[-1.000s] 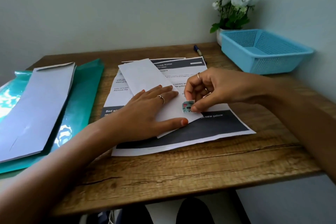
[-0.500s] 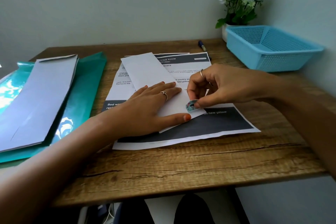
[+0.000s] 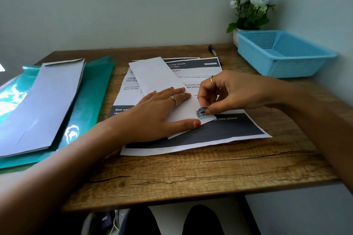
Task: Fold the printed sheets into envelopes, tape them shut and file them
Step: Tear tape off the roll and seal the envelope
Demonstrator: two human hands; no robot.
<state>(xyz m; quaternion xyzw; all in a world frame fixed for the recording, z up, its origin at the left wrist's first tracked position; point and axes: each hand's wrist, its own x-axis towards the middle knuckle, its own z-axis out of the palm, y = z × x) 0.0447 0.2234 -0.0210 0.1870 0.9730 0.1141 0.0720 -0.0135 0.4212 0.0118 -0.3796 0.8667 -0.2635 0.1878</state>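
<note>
Pale grey-green walls meet in a corner behind a brown wood-grain tabletop [image 3: 191, 173]. On it, near the middle, a stack of printed sheets with dark grey bands [image 3: 229, 129] lies flat, and a long white folded paper envelope [image 3: 158, 76] rests slantwise on top of them. The left hand [image 3: 162, 112] lies flat on the envelope's near half, fingers straight, pressing it down; its grip is released. The right hand [image 3: 235, 93] has its grip pinched on a small patterned teal piece of tape [image 3: 202, 112], held between thumb and forefinger at the envelope's right edge; whether the tape already touches the paper is hard to tell. To the left, a shiny teal plastic folder [image 3: 89, 97] carries a pile of plain white folded envelopes [image 3: 44, 105]. At the far right stands a light blue perforated plastic basket [image 3: 282, 59], with a white pot of white flowers [image 3: 252, 7] just behind it and a dark blue marker pen [image 3: 212, 48] near the sheets' far edge.
</note>
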